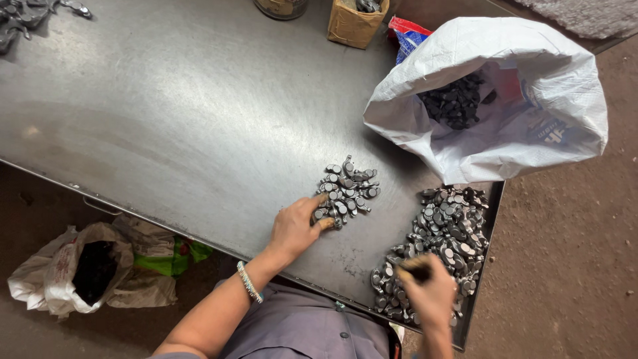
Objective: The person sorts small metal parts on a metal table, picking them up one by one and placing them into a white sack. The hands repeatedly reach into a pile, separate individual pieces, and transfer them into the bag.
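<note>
The person works at a steel table (pixel 166 113) that fills most of the frame. The left hand (pixel 296 226), at lower centre, rests fingers-down on the near edge of a small pile of metal pieces (pixel 345 189); its fingers are spread and curled over a few pieces, not closed round any one that I can see. The right hand (pixel 432 292), at lower right, is blurred; its fingers look drawn together over the near end of a larger heap of the same pieces (pixel 445 233), but whether it is clamped on anything I cannot tell.

To handle this step well, I judge that the small pile should stay well apart from the large heap so the two do not mix. The large heap lies close to the table's right edge, so pieces should be drawn inward, not swept outward. Pieces are small and rounded; a flat-finger drag probably controls them better than a pinch.

Containers:
- White woven sack (pixel 505 93), upper right, mouth open, lying on the table; dark pieces of the same kind (pixel 455 100) show inside.
- Cardboard box (pixel 352 23), top centre; dark metal parts sit in it, too small to identify.
- Round tin (pixel 280 6), top edge; contents hidden.
- Crumpled sack on the floor (pixel 66 266), lower left, open; dark matter inside, kind unclear.
</note>
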